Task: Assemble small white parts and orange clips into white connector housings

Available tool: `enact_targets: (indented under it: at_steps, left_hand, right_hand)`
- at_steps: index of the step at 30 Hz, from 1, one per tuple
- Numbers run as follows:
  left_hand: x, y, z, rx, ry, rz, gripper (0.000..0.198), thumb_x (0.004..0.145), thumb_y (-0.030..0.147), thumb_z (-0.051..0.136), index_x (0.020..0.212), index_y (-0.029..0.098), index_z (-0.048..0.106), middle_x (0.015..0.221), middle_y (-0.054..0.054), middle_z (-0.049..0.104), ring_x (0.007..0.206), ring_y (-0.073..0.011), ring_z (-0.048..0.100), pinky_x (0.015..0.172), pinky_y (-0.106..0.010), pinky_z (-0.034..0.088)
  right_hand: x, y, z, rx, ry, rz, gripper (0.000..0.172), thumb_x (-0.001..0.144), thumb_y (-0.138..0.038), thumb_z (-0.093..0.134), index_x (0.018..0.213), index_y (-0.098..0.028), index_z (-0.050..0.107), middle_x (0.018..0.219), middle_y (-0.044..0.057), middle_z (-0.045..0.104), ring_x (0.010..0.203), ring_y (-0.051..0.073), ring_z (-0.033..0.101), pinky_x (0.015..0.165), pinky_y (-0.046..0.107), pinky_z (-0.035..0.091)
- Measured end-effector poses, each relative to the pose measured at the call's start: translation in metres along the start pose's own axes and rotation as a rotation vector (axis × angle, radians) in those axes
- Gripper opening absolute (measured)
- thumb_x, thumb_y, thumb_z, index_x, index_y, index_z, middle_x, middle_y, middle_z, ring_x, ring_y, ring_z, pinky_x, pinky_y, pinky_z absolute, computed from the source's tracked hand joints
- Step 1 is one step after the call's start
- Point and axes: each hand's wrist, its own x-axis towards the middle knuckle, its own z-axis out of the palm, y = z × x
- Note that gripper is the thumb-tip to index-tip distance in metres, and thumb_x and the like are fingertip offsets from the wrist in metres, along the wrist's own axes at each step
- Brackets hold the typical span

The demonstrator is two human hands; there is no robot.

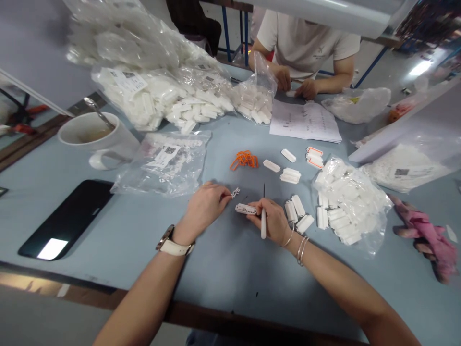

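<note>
My left hand (209,204), with a watch on its wrist, has thumb and fingertips pinched at some tiny white plastic parts (235,193). Whether it lifts one or only touches them is hard to make out. Between the fingers of my right hand (273,218) is a small white rectangular plastic housing (246,209) with a row of dark holes. The same hand also grips a thin tool with a white handle (263,225), its dark, narrow shaft pointing away from me. Several white housings (298,205) lie beside the right hand. Orange rectangular rings (245,159) form a pile beyond both hands.
Clear bags of white parts (194,103) crowd the back left. Another open bag (351,206) spills housings at right. A mug (115,139) with a spoon, a phone (66,218), a flat bag (162,161), papers (304,120) and pink cloth (427,235) surround the work. A co-worker's hands (306,89) are opposite.
</note>
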Motion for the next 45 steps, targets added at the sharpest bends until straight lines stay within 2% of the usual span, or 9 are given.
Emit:
enact_targets:
  at_steps: [8, 14, 18, 23, 29, 33, 38, 41, 45]
  left_hand:
    - [-0.002, 0.015, -0.009, 0.15, -0.154, -0.213, 0.022, 0.083, 0.03, 0.052, 0.069, 0.019, 0.064, 0.069, -0.007, 0.066, 0.074, -0.0243, 0.06, 0.067, -0.033, 0.043]
    - [-0.001, 0.014, -0.006, 0.063, -0.162, -0.146, 0.018, 0.083, 0.021, 0.05, 0.071, 0.017, 0.063, 0.07, -0.006, 0.067, 0.073, -0.022, 0.059, 0.074, -0.033, 0.041]
    - [-0.001, 0.011, -0.005, 0.017, -0.168, -0.154, 0.017, 0.082, 0.021, 0.051, 0.071, 0.017, 0.063, 0.067, -0.006, 0.066, 0.07, -0.0218, 0.058, 0.072, -0.033, 0.041]
    - [0.0, 0.01, -0.005, -0.046, -0.161, -0.067, 0.014, 0.081, 0.02, 0.052, 0.073, 0.018, 0.064, 0.07, -0.004, 0.066, 0.07, -0.0203, 0.058, 0.076, -0.034, 0.04]
    - [-0.001, 0.007, -0.008, -0.047, -0.216, -0.124, 0.016, 0.078, 0.022, 0.055, 0.063, 0.019, 0.061, 0.062, -0.004, 0.062, 0.066, -0.0209, 0.057, 0.064, -0.031, 0.041]
    - [0.001, 0.005, -0.011, -0.171, -0.149, -0.141, 0.014, 0.078, 0.02, 0.051, 0.069, 0.019, 0.061, 0.067, -0.003, 0.064, 0.067, -0.0192, 0.056, 0.066, -0.031, 0.042]
    - [0.001, 0.014, -0.017, -0.417, -0.132, -0.193, 0.013, 0.078, 0.027, 0.052, 0.076, 0.02, 0.063, 0.067, 0.0, 0.061, 0.058, -0.0137, 0.051, 0.057, -0.026, 0.041]
    - [-0.002, 0.022, -0.016, -0.48, -0.129, -0.141, 0.013, 0.078, 0.028, 0.053, 0.077, 0.02, 0.062, 0.067, 0.001, 0.06, 0.059, -0.0127, 0.051, 0.055, -0.024, 0.04]
    - [-0.005, 0.031, -0.01, -0.465, -0.047, 0.005, 0.01, 0.078, 0.02, 0.05, 0.077, 0.019, 0.06, 0.071, 0.0, 0.059, 0.07, -0.0147, 0.053, 0.061, -0.025, 0.043]
  right_hand:
    - [0.001, 0.002, 0.001, 0.024, -0.007, -0.001, 0.03, 0.074, -0.016, 0.063, 0.07, -0.024, 0.034, 0.092, 0.005, 0.071, 0.079, 0.019, 0.062, 0.075, 0.033, 0.047]
    - [0.001, 0.0, 0.0, 0.028, -0.021, 0.023, 0.03, 0.075, -0.016, 0.062, 0.07, -0.024, 0.034, 0.094, 0.004, 0.071, 0.082, 0.019, 0.062, 0.077, 0.034, 0.047]
    - [0.0, 0.0, -0.001, 0.029, -0.014, 0.02, 0.029, 0.075, -0.017, 0.063, 0.07, -0.024, 0.035, 0.093, 0.005, 0.071, 0.082, 0.019, 0.062, 0.076, 0.034, 0.047]
    - [0.0, 0.001, -0.001, 0.021, -0.017, 0.018, 0.029, 0.075, -0.016, 0.063, 0.07, -0.023, 0.035, 0.093, 0.005, 0.071, 0.083, 0.019, 0.062, 0.077, 0.034, 0.047]
    - [0.0, 0.001, 0.0, 0.026, -0.012, 0.006, 0.03, 0.074, -0.016, 0.063, 0.07, -0.024, 0.034, 0.093, 0.005, 0.071, 0.081, 0.02, 0.062, 0.076, 0.034, 0.047]
    - [0.0, 0.001, 0.0, 0.028, -0.011, 0.006, 0.029, 0.074, -0.016, 0.062, 0.07, -0.024, 0.035, 0.092, 0.005, 0.071, 0.081, 0.019, 0.062, 0.076, 0.033, 0.047]
    - [-0.001, 0.001, 0.001, 0.087, 0.05, 0.03, 0.027, 0.074, -0.018, 0.062, 0.07, -0.023, 0.036, 0.094, 0.005, 0.071, 0.082, 0.018, 0.065, 0.077, 0.032, 0.048]
    - [-0.001, 0.001, 0.001, 0.126, 0.064, 0.062, 0.024, 0.076, -0.022, 0.061, 0.071, -0.023, 0.037, 0.096, 0.005, 0.071, 0.081, 0.016, 0.066, 0.073, 0.03, 0.05]
    - [-0.001, 0.002, 0.001, 0.129, 0.048, 0.063, 0.022, 0.077, -0.023, 0.058, 0.071, -0.023, 0.037, 0.093, 0.004, 0.071, 0.071, 0.014, 0.065, 0.067, 0.028, 0.05]
